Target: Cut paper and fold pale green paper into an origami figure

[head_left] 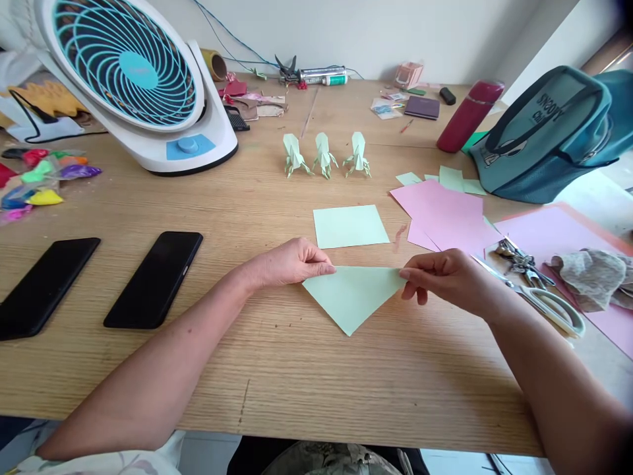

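A pale green paper folded into a triangle (352, 298) lies on the wooden table (277, 369), its point toward me. My left hand (289, 262) presses closed fingers on the left end of its folded top edge. My right hand (448, 277) pinches the right corner of the same edge. A flat pale green square sheet (350, 225) lies just beyond the triangle. Three folded pale green paper figures (324, 156) stand in a row farther back.
Two black phones (154, 278) (44, 285) lie at the left, a white and teal fan (133, 79) behind them. Pink sheets (445, 214), scissors (537, 297) and keys sit at the right, with a red bottle (469, 116) and a teal bag (548, 135) beyond.
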A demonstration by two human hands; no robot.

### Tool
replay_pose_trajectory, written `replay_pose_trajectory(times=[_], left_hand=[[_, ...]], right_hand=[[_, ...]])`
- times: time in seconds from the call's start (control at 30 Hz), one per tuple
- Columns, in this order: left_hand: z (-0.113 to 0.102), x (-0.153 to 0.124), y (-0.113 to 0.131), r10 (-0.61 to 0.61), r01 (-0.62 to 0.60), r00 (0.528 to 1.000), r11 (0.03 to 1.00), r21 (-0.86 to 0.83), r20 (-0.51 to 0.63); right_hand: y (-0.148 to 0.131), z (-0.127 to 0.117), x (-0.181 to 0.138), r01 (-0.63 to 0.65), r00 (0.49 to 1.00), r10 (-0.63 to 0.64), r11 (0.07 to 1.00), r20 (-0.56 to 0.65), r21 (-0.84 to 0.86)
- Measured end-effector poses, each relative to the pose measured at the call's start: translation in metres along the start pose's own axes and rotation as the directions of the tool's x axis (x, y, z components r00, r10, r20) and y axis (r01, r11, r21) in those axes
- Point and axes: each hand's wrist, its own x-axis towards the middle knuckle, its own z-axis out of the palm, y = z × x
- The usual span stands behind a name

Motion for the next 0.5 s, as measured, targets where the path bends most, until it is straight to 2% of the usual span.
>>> replay_pose_trajectory(times=[0.13,0.37,0.5], left_hand=[[-0.002,0.001,-0.003,-0.008,0.009,1.000,0.998,-0.056,0.005],[0.001,0.001,0.000,0.045,-0.048,0.999,0.995,-0.087,-0.030],[0.005,0.002,-0.001,0.063,-0.077,0.989,0.991,-0.106,-0.134]], right_hand=[[0.012,-0.006,0.007,0.042,0.988,-0.036,0.998,-0.148,0.036],[0.008,-0.005,0.008,0.068,0.978,-0.048,0.994,-0.203,0.089],[0.009,-0.003,0.009,0.109,0.965,-0.073,0.985,-0.251,0.131]])
